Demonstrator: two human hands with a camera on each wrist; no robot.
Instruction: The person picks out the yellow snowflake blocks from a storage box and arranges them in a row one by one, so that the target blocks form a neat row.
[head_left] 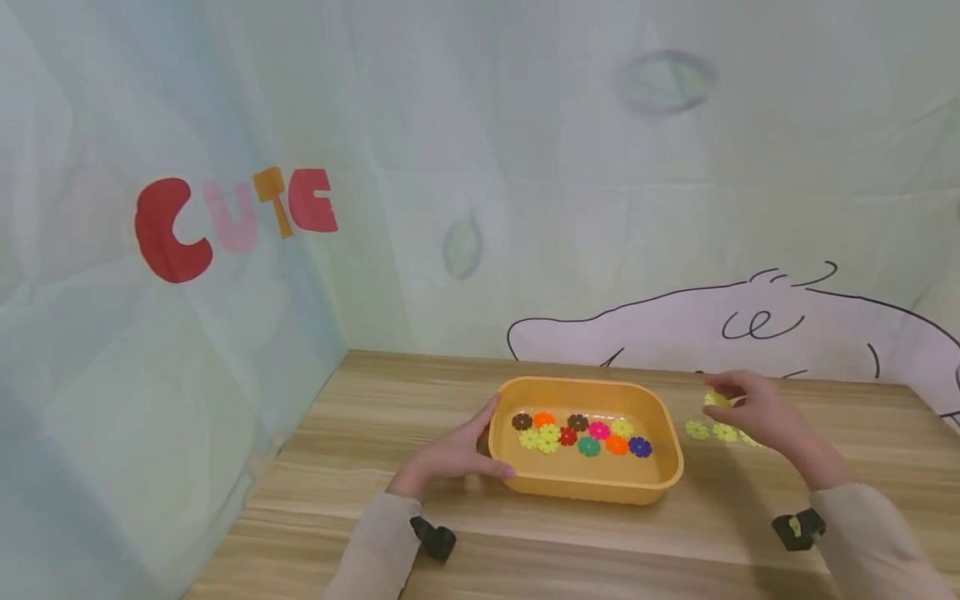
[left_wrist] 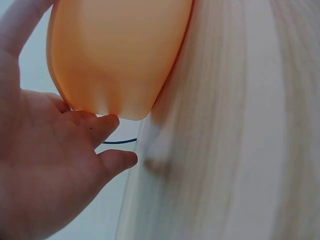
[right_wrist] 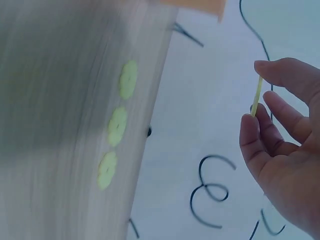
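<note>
An orange plastic basket [head_left: 585,490] sits on the table, with several flower-shaped discs in mixed colours scattered over its floor. My left hand [head_left: 450,454] holds the basket's left end, thumb at the near corner and index finger towards the far one. In the left wrist view, its other fingers [left_wrist: 106,129] lie against and below the end wall. My right hand [head_left: 761,417], raised beyond the basket's right side, pinches a yellow flower-shaped disc [right_wrist: 256,97] between thumb and fingertips, edge-on in the right wrist view. Three matching yellow discs [right_wrist: 117,126] lie in a row on the table below it.
The wood-grain table [head_left: 360,400] meets a pale fabric backdrop [head_left: 420,125] along its back edge. Another cloth side with coloured letters [head_left: 174,237] stands at the left. A line-drawn figure [head_left: 660,333] shows on the back cloth behind the basket.
</note>
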